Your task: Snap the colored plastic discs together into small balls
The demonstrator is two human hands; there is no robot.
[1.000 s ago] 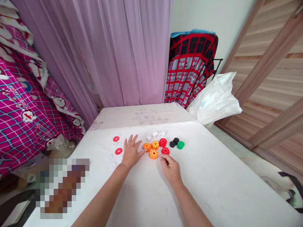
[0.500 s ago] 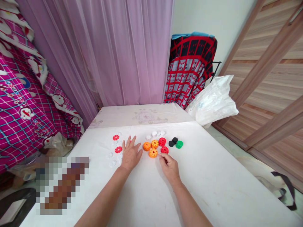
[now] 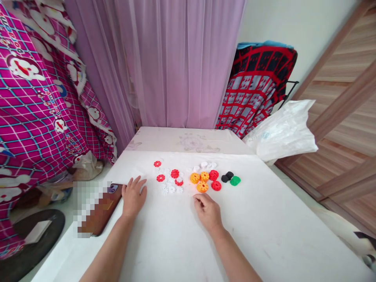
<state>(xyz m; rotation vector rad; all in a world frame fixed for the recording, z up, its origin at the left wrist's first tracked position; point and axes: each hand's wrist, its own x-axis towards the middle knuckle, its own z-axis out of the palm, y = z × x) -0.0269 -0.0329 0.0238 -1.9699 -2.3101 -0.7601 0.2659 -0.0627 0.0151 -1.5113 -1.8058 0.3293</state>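
My left hand point(image 3: 134, 196) rests on the white table with its fingers spread, between a brown phone point(image 3: 104, 209) and the loose discs. Its fingers hold nothing. My right hand point(image 3: 208, 211) is closed in a pinch just below the orange discs point(image 3: 202, 186); what its fingertips hold, if anything, is too small to make out. Red discs point(image 3: 175, 173) and white discs point(image 3: 172, 188) lie scattered between the hands. Stacked red discs point(image 3: 214, 175), black discs point(image 3: 225, 178) and a green stack point(image 3: 235, 180) sit right of the orange ones. More white discs point(image 3: 204, 165) lie behind.
The table point(image 3: 264, 219) has a floral-patterned strip at its far end. A white plastic bag point(image 3: 284, 131) stands at its far right corner. A dark round stool point(image 3: 44, 235) is at the lower left. Purple curtains point(image 3: 182, 62) hang behind.
My left hand has moved left, off the scattered discs and toward the phone, uncovering several red and white discs. My right hand stays pinched near the orange discs. The view has turned left.
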